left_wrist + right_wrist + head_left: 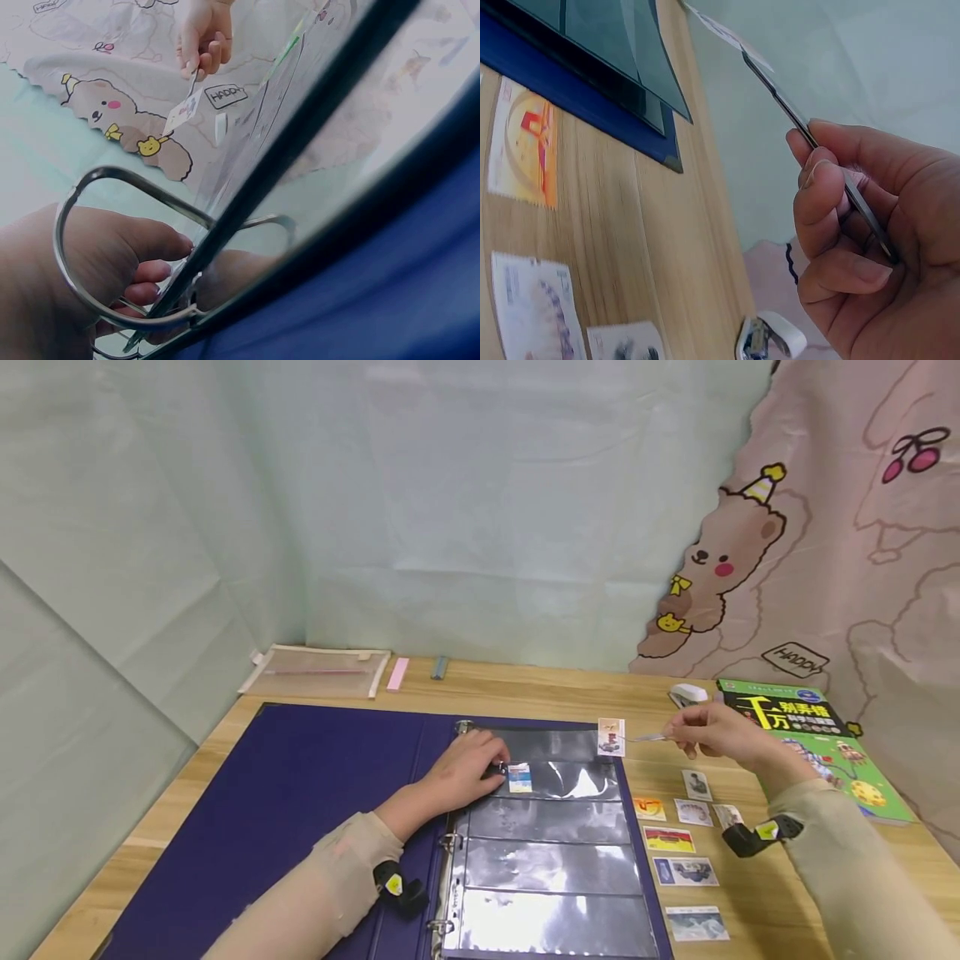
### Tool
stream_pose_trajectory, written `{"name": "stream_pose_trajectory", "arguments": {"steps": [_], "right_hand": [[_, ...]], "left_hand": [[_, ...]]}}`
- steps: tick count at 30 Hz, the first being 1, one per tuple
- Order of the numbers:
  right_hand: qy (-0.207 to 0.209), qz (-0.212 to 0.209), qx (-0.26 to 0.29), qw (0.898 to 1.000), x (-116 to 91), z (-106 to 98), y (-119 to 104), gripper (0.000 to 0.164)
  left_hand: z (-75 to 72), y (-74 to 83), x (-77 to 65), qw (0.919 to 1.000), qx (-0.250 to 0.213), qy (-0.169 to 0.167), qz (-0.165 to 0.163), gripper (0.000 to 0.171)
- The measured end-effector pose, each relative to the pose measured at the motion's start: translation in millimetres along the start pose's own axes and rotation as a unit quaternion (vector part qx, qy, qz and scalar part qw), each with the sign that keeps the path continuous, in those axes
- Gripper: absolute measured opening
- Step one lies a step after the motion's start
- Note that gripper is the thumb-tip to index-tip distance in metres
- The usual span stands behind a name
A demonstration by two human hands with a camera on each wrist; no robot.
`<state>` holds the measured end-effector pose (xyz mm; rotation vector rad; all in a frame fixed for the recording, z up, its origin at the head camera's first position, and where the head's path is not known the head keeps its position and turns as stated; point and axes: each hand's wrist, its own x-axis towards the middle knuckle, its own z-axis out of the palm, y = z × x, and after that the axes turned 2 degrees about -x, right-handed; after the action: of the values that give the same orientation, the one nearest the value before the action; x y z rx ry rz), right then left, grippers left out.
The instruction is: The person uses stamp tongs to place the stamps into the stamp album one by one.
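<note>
Slim silver metal tweezers (651, 737) are pinched by the right hand (712, 735); the white-bordered rectangular paper stamp (611, 737) at their tips, right of centre, is best kept level. Whether the rectangular, clear-pocketed plastic page (551, 822) is pinched by the left hand (467, 767) cannot be told.

Zip pouch (318, 675), 1 pink strip (398, 673), green book (843, 750), bear-print curtain (832, 585)

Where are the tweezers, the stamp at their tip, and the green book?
Tweezers (790, 114): right wrist view, shaft between tip and fingers.
Stamp at their tip (611, 737): head view, middle of its printed face.
Green book (825, 743): head view, front cover, below the black title band.
</note>
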<state>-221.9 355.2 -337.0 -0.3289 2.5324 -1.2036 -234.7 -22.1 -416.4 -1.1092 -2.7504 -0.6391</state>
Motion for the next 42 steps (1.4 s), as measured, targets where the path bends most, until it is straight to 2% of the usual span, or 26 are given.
{"name": "stream_pose_trajectory", "arguments": {"steps": [9,21,30,42], "right_hand": [[-0.009,0.015,0.029,0.999,19.0,13.9,-3.8,0.031],[-0.012,-0.001,0.019,1.0,42.4,38.3,-10.7,0.031],[-0.018,-0.005,-0.002,1.0,47.3,53.2,-13.9,0.028],[-0.034,0.003,0.022,0.999,52.8,62.6,-21.0,0.024]], "left_hand": [[2.2,-0.5,-0.7,1.0,0.005,0.003,0.007,0.017],[3.2,-0.1,-1.6,0.9997,0.0,0.019,0.018,0.017],[1.9,0.1,-1.3,0.9997,0.004,0.019,0.018,0.017],[2.1,-2.0,-1.1,0.9994,0.003,0.027,0.022,0.017]]}}
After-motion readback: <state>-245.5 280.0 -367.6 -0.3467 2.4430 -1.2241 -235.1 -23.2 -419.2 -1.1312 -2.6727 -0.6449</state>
